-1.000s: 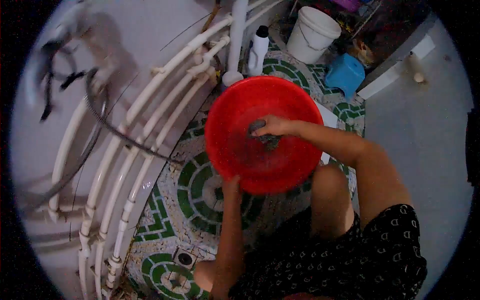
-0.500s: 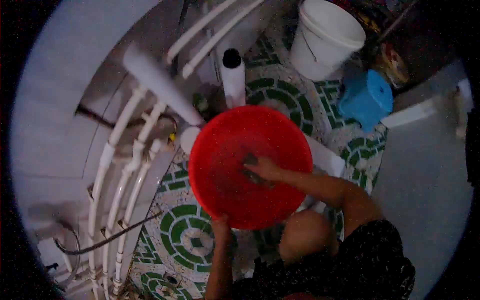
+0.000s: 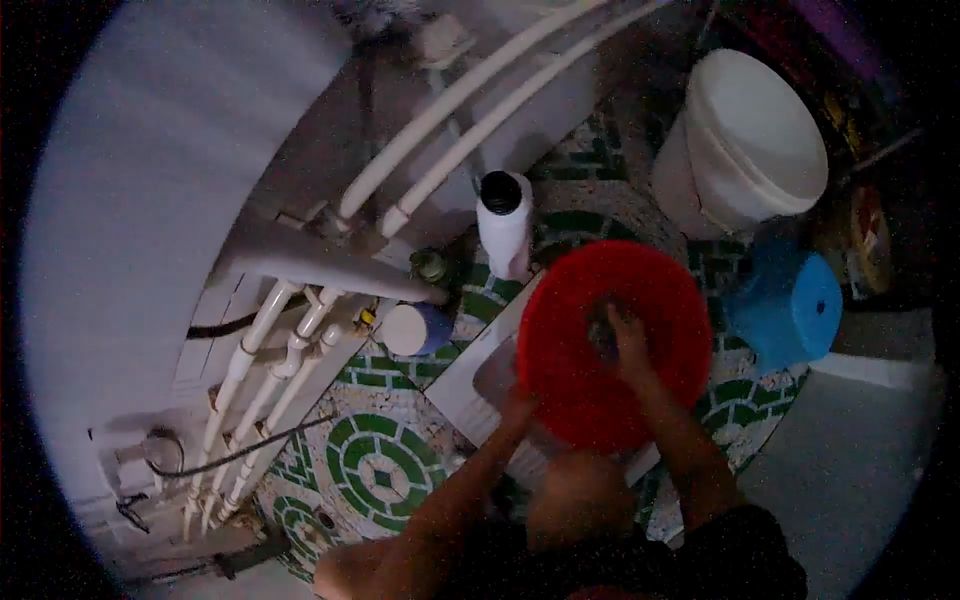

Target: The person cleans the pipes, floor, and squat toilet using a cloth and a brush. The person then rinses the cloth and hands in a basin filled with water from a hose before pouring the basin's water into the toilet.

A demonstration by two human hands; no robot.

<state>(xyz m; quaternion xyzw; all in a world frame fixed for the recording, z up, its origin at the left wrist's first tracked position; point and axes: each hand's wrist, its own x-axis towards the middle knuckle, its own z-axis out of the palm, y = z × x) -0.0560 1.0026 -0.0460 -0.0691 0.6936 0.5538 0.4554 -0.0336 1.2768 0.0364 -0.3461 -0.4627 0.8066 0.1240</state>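
Observation:
A round red basin (image 3: 560,300) is tilted in front of me, above a white fixture that looks like a squat toilet (image 3: 468,388). At its near left rim, my left hand (image 3: 518,408) grips the edge. Inside the basin my right hand (image 3: 628,340) is closed on a small dark greyish thing (image 3: 603,330), held against the inner surface. Dim light and blur hide what that thing is. Just left of the basin stands a white bottle with a black cap (image 3: 508,235). A blue container with a white lid (image 3: 410,330) is further left.
A white bucket (image 3: 690,175) and a blue plastic stool (image 3: 790,310) are on the right. White pipes (image 3: 262,345) run along the left wall, with a dark hose (image 3: 240,455) across them. The floor has green and white patterned tiles (image 3: 385,470).
The basin and both hands have shifted right in view, uncovering more of the white fixture. My right hand stays inside the basin and my left hand remains at its rim.

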